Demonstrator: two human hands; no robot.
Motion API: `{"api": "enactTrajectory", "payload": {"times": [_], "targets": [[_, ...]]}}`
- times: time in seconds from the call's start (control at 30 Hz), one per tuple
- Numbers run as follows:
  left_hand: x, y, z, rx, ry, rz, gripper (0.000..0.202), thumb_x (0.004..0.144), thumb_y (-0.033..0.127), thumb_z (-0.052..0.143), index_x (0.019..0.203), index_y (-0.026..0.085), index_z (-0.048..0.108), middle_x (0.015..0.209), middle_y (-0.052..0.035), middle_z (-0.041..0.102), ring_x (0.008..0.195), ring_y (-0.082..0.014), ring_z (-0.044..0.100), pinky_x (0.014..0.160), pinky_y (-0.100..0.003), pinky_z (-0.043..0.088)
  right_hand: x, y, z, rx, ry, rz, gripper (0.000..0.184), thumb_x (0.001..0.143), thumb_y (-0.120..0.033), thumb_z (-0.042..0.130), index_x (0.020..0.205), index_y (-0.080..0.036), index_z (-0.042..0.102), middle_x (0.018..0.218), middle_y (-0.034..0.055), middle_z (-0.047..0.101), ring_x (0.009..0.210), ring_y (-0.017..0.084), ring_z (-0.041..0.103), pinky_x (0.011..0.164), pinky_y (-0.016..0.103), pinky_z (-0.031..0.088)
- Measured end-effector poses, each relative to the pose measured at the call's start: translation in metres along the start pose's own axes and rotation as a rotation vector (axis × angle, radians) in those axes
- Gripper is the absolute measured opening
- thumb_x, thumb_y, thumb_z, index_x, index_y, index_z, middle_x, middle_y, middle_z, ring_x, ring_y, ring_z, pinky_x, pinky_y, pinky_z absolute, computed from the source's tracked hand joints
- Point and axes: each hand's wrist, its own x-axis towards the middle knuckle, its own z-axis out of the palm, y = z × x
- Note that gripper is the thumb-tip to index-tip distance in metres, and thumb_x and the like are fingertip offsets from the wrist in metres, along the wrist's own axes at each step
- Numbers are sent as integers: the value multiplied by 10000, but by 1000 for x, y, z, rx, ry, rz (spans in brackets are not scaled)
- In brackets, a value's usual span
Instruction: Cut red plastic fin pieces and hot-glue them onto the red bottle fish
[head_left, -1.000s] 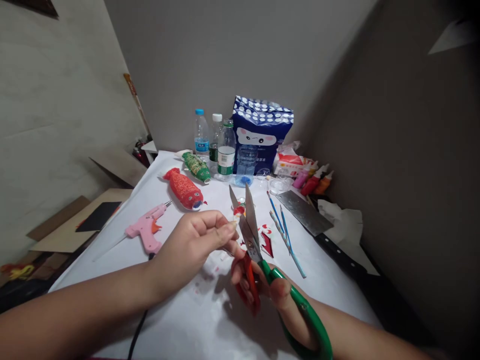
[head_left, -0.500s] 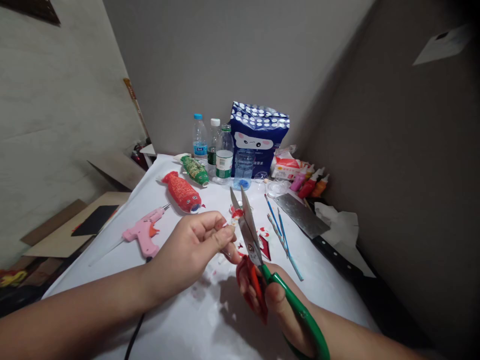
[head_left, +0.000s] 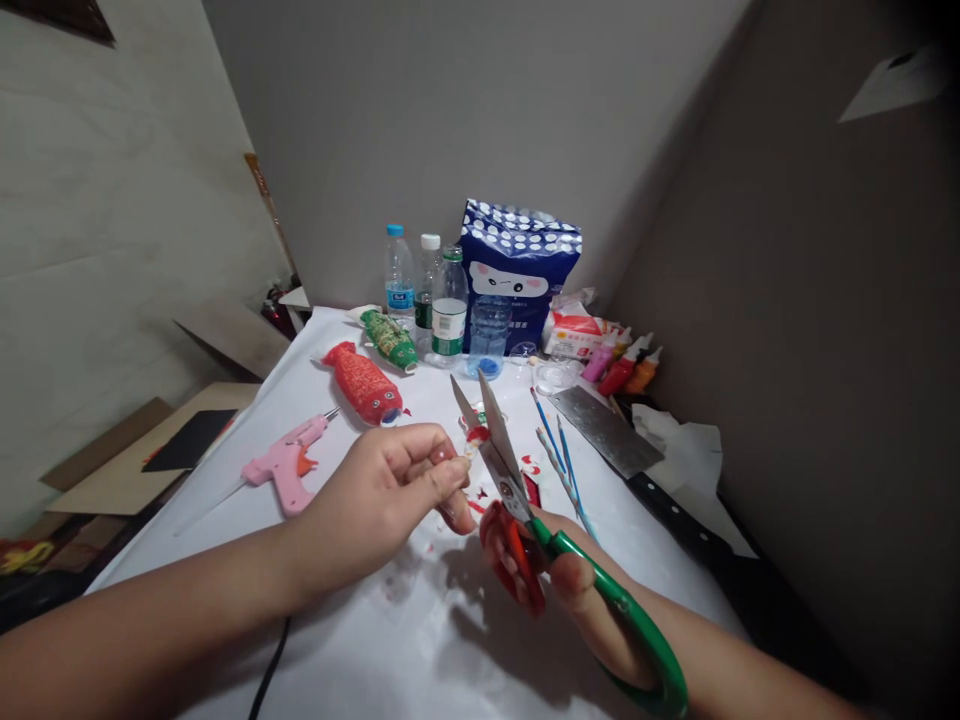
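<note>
My left hand (head_left: pixel 411 472) is held above the white-covered table, thumb and fingertips pinched together on something small that I cannot make out. In my right hand (head_left: pixel 576 590) is a pair of scissors (head_left: pixel 504 468) with one green and one red handle loop. The blades stand apart and point away from me, just right of the left fingertips. Below them lie red and white scraps (head_left: pixel 532 465), partly hidden by the scissors. A red fish-shaped bottle (head_left: pixel 364 385) with eyes lies beyond my left hand, and a green fish-shaped bottle (head_left: pixel 390 340) behind it.
A pink glue gun (head_left: pixel 289 465) lies at left, paintbrushes (head_left: pixel 559 450) and a cleaver (head_left: pixel 607 430) at right. Along the back stand plastic bottles (head_left: pixel 448 315), a cut bottle piece (head_left: pixel 489 340), a blue bag (head_left: pixel 521 260) and paint bottles (head_left: pixel 619 372). Cardboard (head_left: pixel 150 450) is beside the table.
The scissors' blades have spread wider, and my right hand has shifted slightly right. My left hand keeps its pinch in nearly the same place.
</note>
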Motion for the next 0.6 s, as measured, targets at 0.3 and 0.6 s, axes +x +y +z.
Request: {"api": "enactTrajectory", "payload": {"times": [0.3, 0.6], "targets": [[-2, 4, -4, 74, 34, 14, 274, 886, 319, 525, 654, 175, 543, 606, -4, 694, 601, -115, 623, 614, -227, 472, 0, 5, -2, 4, -21, -8, 724, 740, -874, 234, 753, -186, 460, 674, -2, 431, 594, 133, 366, 529, 258, 302], [-1, 8, -13, 147, -37, -28, 273, 891, 310, 503, 657, 170, 521, 598, -3, 690, 535, -95, 600, 537, -202, 442, -3, 0, -10, -102, -93, -10, 772, 743, -868, 192, 875, -173, 499, 764, 17, 482, 653, 146, 409, 589, 265, 386]]}}
